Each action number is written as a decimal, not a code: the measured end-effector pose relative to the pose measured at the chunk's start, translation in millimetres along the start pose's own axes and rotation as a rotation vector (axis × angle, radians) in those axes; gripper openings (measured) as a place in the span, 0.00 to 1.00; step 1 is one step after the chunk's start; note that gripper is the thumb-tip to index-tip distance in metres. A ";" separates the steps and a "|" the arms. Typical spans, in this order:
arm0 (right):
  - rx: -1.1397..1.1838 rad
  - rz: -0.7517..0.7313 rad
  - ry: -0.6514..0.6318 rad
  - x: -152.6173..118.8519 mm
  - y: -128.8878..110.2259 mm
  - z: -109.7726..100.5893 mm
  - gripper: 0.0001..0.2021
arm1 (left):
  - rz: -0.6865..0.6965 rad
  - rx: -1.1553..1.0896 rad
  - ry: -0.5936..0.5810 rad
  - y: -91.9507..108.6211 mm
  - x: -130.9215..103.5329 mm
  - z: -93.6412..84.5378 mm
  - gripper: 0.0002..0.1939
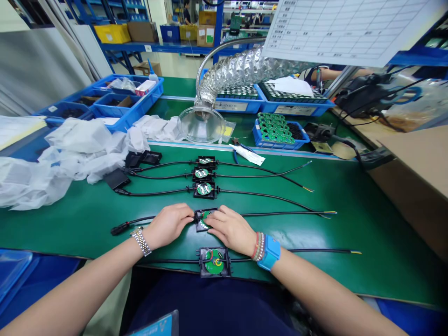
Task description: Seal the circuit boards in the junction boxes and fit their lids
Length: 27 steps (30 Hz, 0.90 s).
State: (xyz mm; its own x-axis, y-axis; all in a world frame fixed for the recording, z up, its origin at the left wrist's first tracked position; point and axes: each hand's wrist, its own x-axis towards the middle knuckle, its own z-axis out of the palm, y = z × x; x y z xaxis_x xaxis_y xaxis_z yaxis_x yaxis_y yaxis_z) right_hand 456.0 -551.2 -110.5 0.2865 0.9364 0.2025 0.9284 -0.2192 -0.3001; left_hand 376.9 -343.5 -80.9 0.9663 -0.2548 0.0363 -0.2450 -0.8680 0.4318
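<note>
Black plastic case [198,224] holds green circuit board [203,222]; left hand [170,224] pinches black cable [143,219]; right hand [230,227] overlaps case, grip unclear; blue plastic bin [280,145] holds green boards [275,127].

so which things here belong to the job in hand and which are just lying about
Probably in use:
black case between left hand and right hand
its green board
its black cable
four other wired cases

Seemingly just lying about:
pliers
blue-tipped bottle
cardboard box

Circuit-board housing [200,224] lies between left hand [170,224] and right hand [231,227]; three housings [202,174] beyond both, fifth housing [214,267] on near side.
</note>
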 end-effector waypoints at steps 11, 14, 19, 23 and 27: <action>-0.049 0.015 -0.115 6.6 -3.2 -7.7 0.17 | 0.160 0.368 0.070 -2.3 -4.5 18.5 0.10; -0.079 0.052 -0.148 10.8 -9.2 -10.0 0.16 | 0.206 0.485 0.082 4.2 -5.1 23.6 0.10; -0.045 0.069 -0.112 8.4 -11.5 -10.8 0.16 | 0.148 0.445 0.082 3.3 -9.1 24.8 0.10; 0.203 0.049 0.037 -6.6 4.9 -14.2 0.21 | 0.026 0.244 0.077 -9.7 -12.1 21.2 0.09; 0.271 0.198 0.134 -19.2 20.2 -9.9 0.11 | -0.001 0.144 0.070 -17.0 -12.1 22.4 0.09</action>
State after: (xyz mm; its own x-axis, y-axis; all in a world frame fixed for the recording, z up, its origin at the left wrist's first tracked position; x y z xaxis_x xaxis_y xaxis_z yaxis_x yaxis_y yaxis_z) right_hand 471.5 -576.3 -111.2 0.4996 0.8349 0.2309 0.7607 -0.2953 -0.5780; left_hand 367.7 -335.2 -108.9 0.9685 -0.2279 0.1008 -0.2479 -0.9216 0.2985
